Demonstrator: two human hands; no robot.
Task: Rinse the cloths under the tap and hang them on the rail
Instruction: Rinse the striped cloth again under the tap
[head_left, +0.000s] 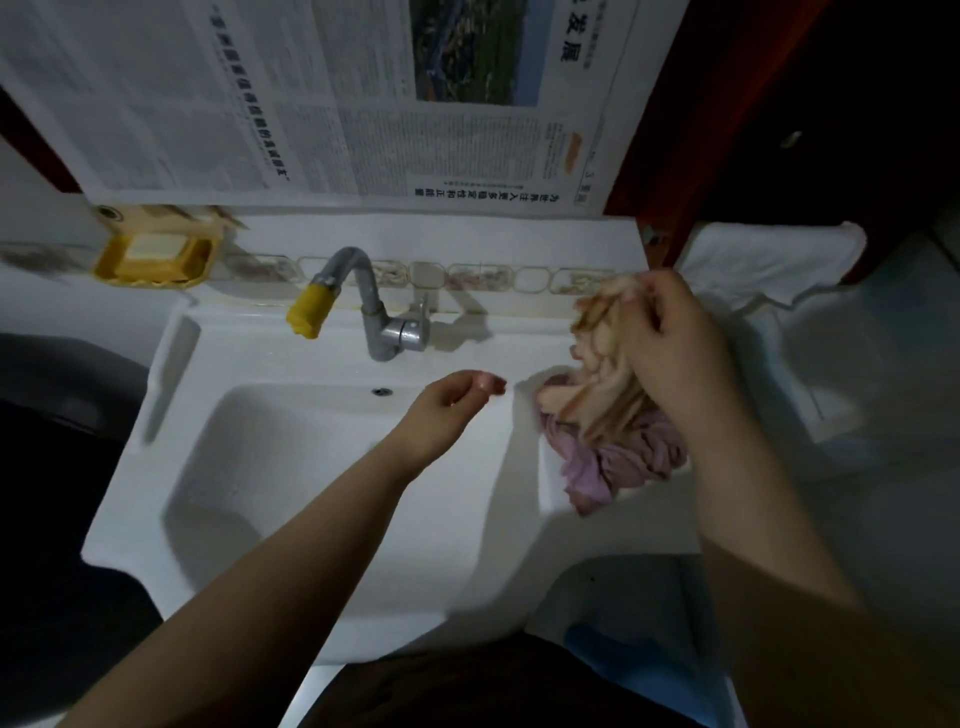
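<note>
Head view, left to right: we note a yellow soap dish (153, 260) on the ledge, then the grey tap (374, 306) with its yellow nozzle over the white sink (171, 364). Our left hand (447, 402) hovers above the basin, fingers loosely curled, holding nothing. Our right hand (670, 332) grips the beige cloth (602, 364), lifted above the pink cloth (613, 462) on the sink's right rim.

A sheet of newspaper (332, 98) printed in Chinese covers the wall at twelve o'clock, hanging upside down above a band of patterned border tiles (467, 273). At ten o'clock a yellow soap dish (153, 260) sits on the white ledge. Dark red wood (691, 119) rises at two o'clock. The light is dim, and the left edge lies in shadow.
</note>
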